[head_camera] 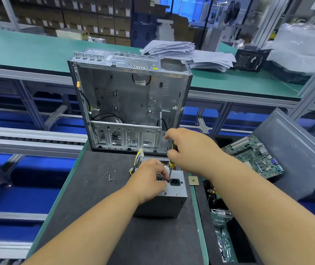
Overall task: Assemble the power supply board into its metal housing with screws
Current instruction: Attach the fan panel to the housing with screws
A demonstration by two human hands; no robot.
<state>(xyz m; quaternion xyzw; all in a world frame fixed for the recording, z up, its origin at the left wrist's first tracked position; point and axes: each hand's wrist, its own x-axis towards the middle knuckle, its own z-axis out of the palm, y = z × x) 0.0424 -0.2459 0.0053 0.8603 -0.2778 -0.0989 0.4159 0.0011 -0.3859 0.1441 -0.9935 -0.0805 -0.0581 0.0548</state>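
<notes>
I see the power supply housing [169, 196], a grey metal box, standing on the dark mat of the table [99, 217], near centre, with its socket face turned up. My left hand [149, 180] rests on top of this face at its left side, fingers curled over the vented area and gripping the box. My right hand [188, 150] is above and just to the right, its fingers clenched around the black and yellow handle of a screwdriver [171, 165]. The shaft runs down and slightly left, and its tip meets the top face just left of the black mains socket [175, 181]. One screw head [164, 193] shows at the near edge of that face.

A bundle of yellow and black wires [137, 159] leaves the far left side of the box. Loose screws [109, 175] lie on the mat to the left, well apart from the box. A small square chip [193, 181] lies just right of the box.

Beyond, an open computer case [129, 104] stands upright. To the right, a green motherboard [254, 155] lies tilted beside a grey panel [296, 155]. A stack of papers [189, 54] sits on the far table.
</notes>
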